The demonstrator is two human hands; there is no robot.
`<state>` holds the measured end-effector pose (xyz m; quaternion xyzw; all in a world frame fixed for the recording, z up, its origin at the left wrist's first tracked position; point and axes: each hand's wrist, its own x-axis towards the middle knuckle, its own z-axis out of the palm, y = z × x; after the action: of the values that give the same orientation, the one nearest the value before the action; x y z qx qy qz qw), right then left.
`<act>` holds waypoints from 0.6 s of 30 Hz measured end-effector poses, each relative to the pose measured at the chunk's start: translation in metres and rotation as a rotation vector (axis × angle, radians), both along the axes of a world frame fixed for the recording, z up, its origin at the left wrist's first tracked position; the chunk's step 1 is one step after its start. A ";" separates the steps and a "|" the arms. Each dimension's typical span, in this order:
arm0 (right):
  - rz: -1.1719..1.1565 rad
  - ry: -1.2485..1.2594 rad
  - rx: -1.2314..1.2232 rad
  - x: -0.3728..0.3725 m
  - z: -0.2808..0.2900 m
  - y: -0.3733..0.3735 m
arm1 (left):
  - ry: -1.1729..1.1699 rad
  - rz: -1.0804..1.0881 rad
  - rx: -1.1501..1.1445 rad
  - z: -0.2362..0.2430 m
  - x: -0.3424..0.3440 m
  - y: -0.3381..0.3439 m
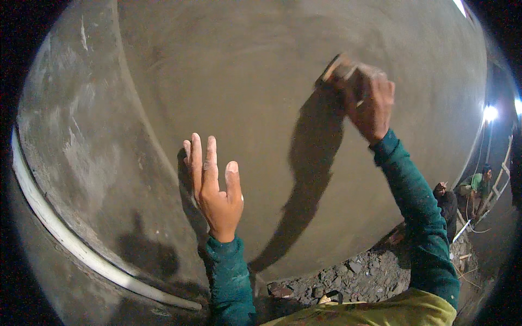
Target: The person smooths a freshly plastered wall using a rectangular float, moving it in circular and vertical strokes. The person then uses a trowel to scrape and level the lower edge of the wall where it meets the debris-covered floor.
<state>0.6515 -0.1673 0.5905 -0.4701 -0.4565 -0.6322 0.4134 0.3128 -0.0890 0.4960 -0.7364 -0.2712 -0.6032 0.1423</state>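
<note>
A grey plastered wall (255, 92) fills most of the view, with a lighter seam at left. My right hand (371, 98), in a green sleeve, is raised at upper right, fingers wrapped around a slightly blurred float (335, 67) with a dark edge, held at the plaster and casting a long shadow. My left hand (213, 186) is open, lower and left of centre, fingers stretched upward by the wall beside the seam; whether they touch it I cannot tell.
A white pipe (70, 247) runs along the left. Rubble (348, 274) lies along the wall's foot. At the right, two people (448, 206) (478, 185) are low down near a pale ladder-like frame (497, 190) and hanging cords. A bright lamp (490, 113) shines behind them.
</note>
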 end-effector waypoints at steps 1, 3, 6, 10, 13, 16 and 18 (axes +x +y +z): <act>-0.055 0.102 0.034 0.008 0.004 0.001 | -0.013 -0.003 -0.007 -0.001 0.002 0.001; 0.026 0.115 0.060 -0.005 0.048 0.009 | -0.021 -0.002 -0.007 0.008 0.004 -0.002; 0.012 -0.087 0.107 -0.024 0.039 0.032 | 0.006 -0.061 -0.016 0.008 0.014 -0.002; 0.004 0.035 -0.016 -0.016 -0.035 0.012 | -0.028 -0.138 -0.062 0.005 -0.001 -0.001; 0.008 0.269 0.055 -0.010 0.010 0.012 | -0.037 -0.087 0.003 0.014 -0.007 -0.005; 0.025 0.254 0.108 -0.040 0.065 0.018 | -0.050 -0.082 -0.026 0.015 -0.007 -0.008; 0.037 0.174 0.033 -0.064 0.066 0.037 | -0.082 -0.106 -0.032 0.007 -0.011 -0.003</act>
<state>0.5879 -0.1306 0.6565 -0.5078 -0.4172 -0.5886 0.4708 0.3013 -0.0922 0.5026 -0.7267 -0.2472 -0.6350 0.0871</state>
